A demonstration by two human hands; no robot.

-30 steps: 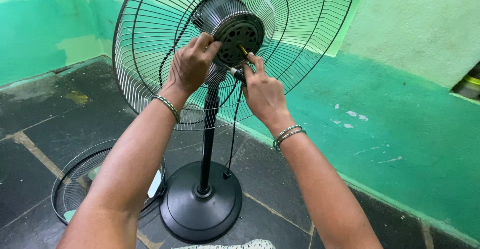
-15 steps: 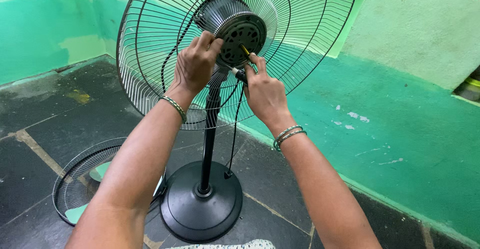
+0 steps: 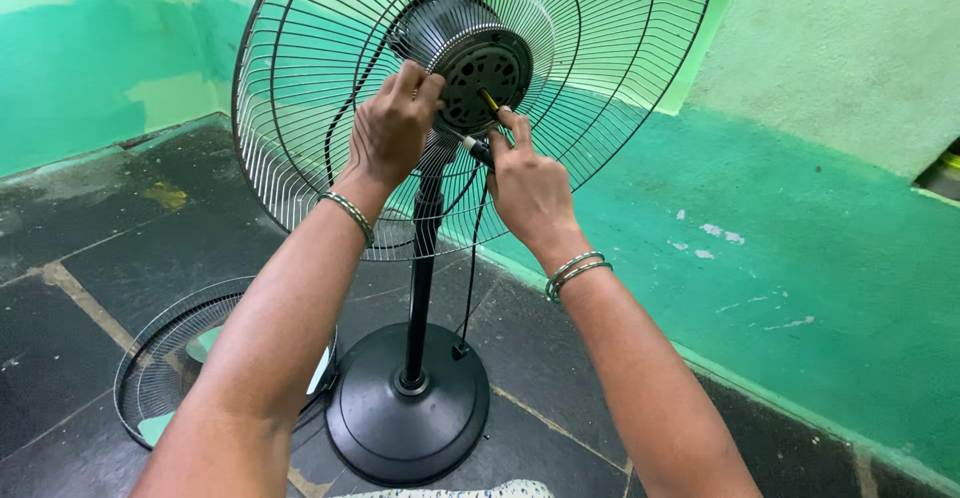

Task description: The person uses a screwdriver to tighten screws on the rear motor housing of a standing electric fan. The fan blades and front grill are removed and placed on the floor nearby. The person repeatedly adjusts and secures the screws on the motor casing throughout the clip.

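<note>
left hand (image 3: 392, 130) curled round motor housing (image 3: 470, 58), fingers closed on its rim; right hand (image 3: 530, 183) pinched small tool (image 3: 478, 150) just below brass shaft (image 3: 488, 100); blade absent from shaft; rear guard (image 3: 300, 108) mounted behind fingers; front guard (image 3: 170, 358) lay on floor, well apart; reassembly judged pending.

Black fan base (image 3: 407, 413), green wall (image 3: 800, 218), dark floor (image 3: 110, 258)
</note>
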